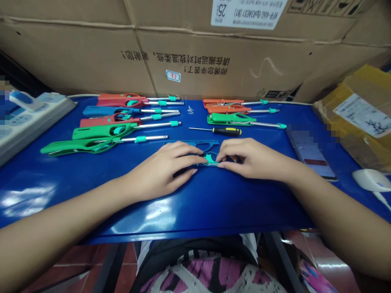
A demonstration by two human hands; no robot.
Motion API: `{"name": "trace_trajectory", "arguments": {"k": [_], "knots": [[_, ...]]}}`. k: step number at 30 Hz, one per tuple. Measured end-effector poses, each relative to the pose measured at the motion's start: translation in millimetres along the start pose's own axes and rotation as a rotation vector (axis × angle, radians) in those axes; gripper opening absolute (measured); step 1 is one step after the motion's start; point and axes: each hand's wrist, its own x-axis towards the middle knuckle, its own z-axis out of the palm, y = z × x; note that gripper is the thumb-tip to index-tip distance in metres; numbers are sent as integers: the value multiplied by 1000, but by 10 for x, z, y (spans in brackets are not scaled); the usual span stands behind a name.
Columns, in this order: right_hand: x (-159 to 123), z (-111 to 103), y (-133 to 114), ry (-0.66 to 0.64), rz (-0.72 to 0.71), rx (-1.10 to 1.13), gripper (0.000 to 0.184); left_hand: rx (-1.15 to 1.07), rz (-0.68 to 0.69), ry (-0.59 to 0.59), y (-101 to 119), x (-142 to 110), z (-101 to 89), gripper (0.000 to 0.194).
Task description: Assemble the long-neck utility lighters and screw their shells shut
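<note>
A blue lighter casing (210, 143) lies on the table between my hands, with a teal trigger (210, 158) and thin wires in its lower part. My left hand (166, 169) rests over its left end, fingers stretched to the right and thumb below, steadying it. With bent fingers, my right hand (244, 158) pinches near the right side of the trigger. The fingers partly cover the casing, so its full shape is hidden. Beyond my hands lies a black and yellow screwdriver (227, 131), its tip pointing left.
Several long-necked lighters, including a green one (91, 145), lie at the left. Three more, one green (233, 118), lie at the back right. A power strip (33, 118), a phone (310, 154), a taped parcel (360, 122) and a white device (372, 180) flank them. A cardboard box (91, 53) stands behind.
</note>
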Motion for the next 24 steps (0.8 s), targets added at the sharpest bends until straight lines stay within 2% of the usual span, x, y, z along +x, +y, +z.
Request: {"name": "trace_trajectory", "arguments": {"k": [11,15,18,24], "knots": [[12,-7,-22,-6,-18,67,14,49,56,-24,-63,-23,48,37],[33,14,-7,13,44,123,12,60,51,-46,-53,-20,40,41],[32,-5,-9,-24,105,171,14,70,47,-57,-41,-21,36,42],[13,-49,-25,-58,138,191,18,73,40,-73,-21,-16,26,43]]}}
